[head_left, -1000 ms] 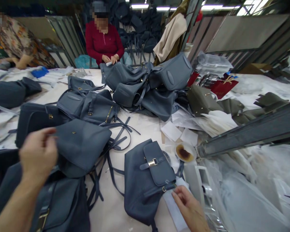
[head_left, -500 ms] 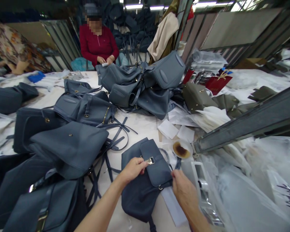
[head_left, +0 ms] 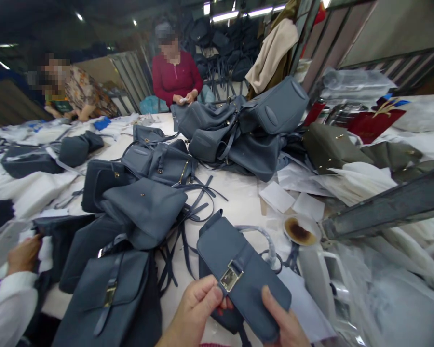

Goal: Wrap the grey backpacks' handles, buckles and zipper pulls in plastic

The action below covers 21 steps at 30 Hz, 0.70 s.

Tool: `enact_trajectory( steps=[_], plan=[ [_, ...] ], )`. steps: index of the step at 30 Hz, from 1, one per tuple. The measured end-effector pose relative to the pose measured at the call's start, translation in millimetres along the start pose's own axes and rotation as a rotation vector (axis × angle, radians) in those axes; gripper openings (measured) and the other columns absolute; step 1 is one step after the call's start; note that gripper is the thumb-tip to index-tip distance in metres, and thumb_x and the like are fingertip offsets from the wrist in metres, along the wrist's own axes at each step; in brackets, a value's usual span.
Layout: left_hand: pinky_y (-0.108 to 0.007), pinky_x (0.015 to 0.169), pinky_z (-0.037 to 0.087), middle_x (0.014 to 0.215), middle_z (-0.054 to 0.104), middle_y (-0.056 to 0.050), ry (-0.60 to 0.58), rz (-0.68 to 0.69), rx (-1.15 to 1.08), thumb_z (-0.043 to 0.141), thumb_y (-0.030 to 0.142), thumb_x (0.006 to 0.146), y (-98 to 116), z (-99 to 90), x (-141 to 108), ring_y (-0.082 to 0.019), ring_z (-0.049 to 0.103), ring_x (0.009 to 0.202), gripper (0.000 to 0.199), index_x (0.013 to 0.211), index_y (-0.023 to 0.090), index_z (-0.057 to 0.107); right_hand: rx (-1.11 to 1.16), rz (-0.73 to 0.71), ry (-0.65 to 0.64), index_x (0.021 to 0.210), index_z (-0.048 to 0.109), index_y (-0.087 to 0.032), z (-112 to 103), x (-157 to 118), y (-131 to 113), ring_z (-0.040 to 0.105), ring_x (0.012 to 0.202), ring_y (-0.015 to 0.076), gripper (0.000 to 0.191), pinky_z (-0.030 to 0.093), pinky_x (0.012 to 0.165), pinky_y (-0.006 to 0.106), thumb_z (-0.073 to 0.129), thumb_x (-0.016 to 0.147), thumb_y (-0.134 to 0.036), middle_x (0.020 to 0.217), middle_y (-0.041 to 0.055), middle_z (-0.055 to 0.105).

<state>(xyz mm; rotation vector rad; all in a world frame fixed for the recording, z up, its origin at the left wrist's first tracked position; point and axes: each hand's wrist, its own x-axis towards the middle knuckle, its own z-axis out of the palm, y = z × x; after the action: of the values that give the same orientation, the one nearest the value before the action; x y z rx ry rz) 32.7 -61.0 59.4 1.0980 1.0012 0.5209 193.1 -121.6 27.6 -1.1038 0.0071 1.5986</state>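
A blue-grey backpack (head_left: 253,270) lies in front of me, its flap lifted and tilted toward me. My left hand (head_left: 198,308) is closed at the near edge of the flap, thumb and fingers pinching beside the gold buckle (head_left: 231,276). With my right hand (head_left: 285,323) I grip the flap's right end, thumb on top and fingers hidden beneath. Behind the flap, a thin strap (head_left: 256,231) curls on the table. Just left lies another blue-grey backpack (head_left: 130,284) with a gold buckle and a hanging strap end.
Blue-grey bags (head_left: 210,125) are heaped across the table. A dish of brown liquid (head_left: 299,230) stands right of my backpack, near a slanting metal post (head_left: 386,200). At far left a co-worker's hand (head_left: 23,255) touches a dark bag. Two people sit across the table.
My view has swung left. The flap has been raised and turned toward me, my left hand moving below the buckle and my right along its end. A co-worker's arm has appeared at left.
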Motion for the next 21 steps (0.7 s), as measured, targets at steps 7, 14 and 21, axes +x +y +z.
enact_trajectory(
  steps=[7,14,21],
  plan=[
    [-0.024,0.059,0.032,0.061,0.050,0.001,0.206,0.142,0.653,0.053,0.027,0.086,1.7,-12.2,-35.1,-0.013,0.047,0.061,0.029,0.059,0.018,0.050,-0.036,0.019,0.149,0.122,0.063,-0.017,20.9,-6.9,-9.7,0.069,0.098,0.0345,0.080,0.053,0.091,0.048,0.092,0.050,-0.039,0.094,0.0091,0.078],
    [-0.024,0.066,0.042,0.086,0.060,-0.004,0.265,0.402,0.666,0.057,0.008,0.081,11.0,-13.6,-39.1,-0.016,0.056,0.076,0.014,0.087,0.019,0.062,-0.369,-0.107,0.024,0.121,0.066,-0.021,-11.1,-1.9,3.1,0.061,0.114,0.0349,0.065,0.048,0.099,0.049,0.079,0.066,-0.052,0.112,0.0100,0.074],
    [-0.024,0.072,0.044,0.081,0.059,-0.004,0.151,0.434,0.578,0.055,0.004,0.084,9.6,-14.9,-25.7,-0.016,0.058,0.079,0.018,0.081,0.017,0.067,-0.623,-0.182,0.038,0.121,0.067,-0.019,-23.9,-1.7,8.3,0.061,0.110,0.0340,0.067,0.047,0.100,0.048,0.073,0.069,-0.061,0.114,0.0106,0.072]
  ],
)
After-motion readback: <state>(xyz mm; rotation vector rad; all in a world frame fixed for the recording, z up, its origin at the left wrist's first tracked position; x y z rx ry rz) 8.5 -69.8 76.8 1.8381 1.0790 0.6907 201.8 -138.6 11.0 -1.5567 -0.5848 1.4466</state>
